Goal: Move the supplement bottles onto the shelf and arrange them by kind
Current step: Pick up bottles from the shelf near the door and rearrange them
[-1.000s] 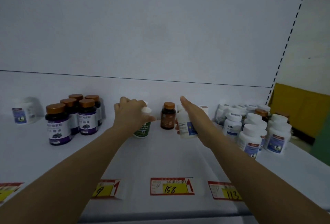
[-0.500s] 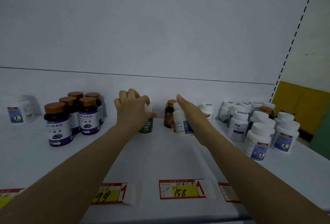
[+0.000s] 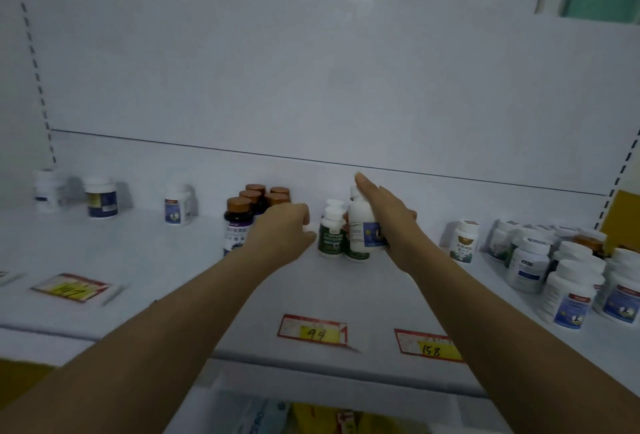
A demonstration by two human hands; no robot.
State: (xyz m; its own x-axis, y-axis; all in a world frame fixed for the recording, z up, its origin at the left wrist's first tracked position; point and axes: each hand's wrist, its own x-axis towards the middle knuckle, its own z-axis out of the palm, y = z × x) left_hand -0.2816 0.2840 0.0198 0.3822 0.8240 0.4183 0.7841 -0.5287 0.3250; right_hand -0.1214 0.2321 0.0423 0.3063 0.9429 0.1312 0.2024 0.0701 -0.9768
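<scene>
On the white shelf [image 3: 166, 271], two green-label bottles with white caps [image 3: 330, 238] stand close together at the middle. My left hand [image 3: 282, 231] is just to their left with its fingers loosely curled and nothing in them; the thumb tip is at the nearer bottle's side. My right hand [image 3: 388, 217] grips a taller white bottle with a blue label [image 3: 362, 225], index finger stretched over its cap. That bottle is right against the green-label pair and partly hides it. I cannot tell whether it stands on the shelf.
Dark copper-capped bottles [image 3: 239, 222] cluster behind my left hand. Three white bottles [image 3: 177, 208] stand spaced along the back left. A green-label white bottle [image 3: 464, 241] and a dense group of white bottles [image 3: 568, 291] fill the right. Price tags [image 3: 313, 331] line the front edge.
My left hand has let go of the green-label bottle, which now stands beside another of its kind. My right hand has carried the white bottle left, up against them. My view has swung left.
</scene>
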